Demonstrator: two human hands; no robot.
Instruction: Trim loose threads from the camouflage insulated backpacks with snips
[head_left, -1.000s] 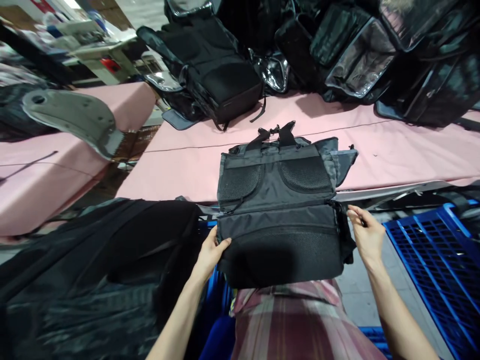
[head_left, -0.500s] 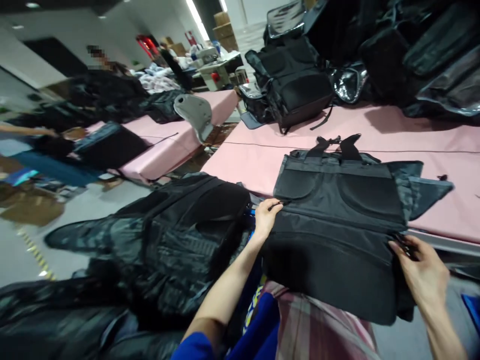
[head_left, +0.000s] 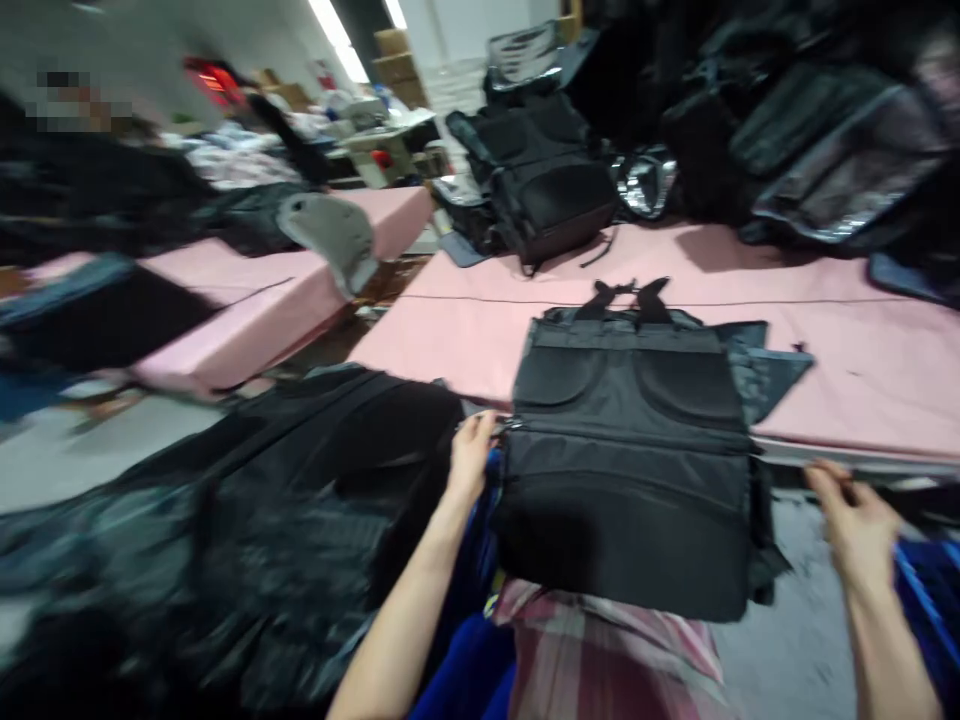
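A black backpack (head_left: 630,480) lies back panel up, its upper part on the pink table and its lower part over the plaid cloth on my lap. My left hand (head_left: 472,455) is closed at the bag's left edge, beside the end of its cross seam. Blur hides the small dark piece between its fingertips. My right hand (head_left: 855,515) is off the bag, to the right of its side, with fingers bent and apart and nothing visible in them. Webbing straps (head_left: 622,300) stand at the bag's top, and a camouflage flap (head_left: 776,380) spreads to the right.
Dark bags (head_left: 300,500) are heaped close on my left. Behind, on the pink table (head_left: 450,335), stand another black backpack (head_left: 555,180) and a pile of bags with clear and silvery panels (head_left: 847,170). A grey chair back (head_left: 330,235) stands by another table. A blurred person is far left.
My right hand has let go of the bag's right side and moved away from it. My left hand stays at the left edge. The view has swung right.
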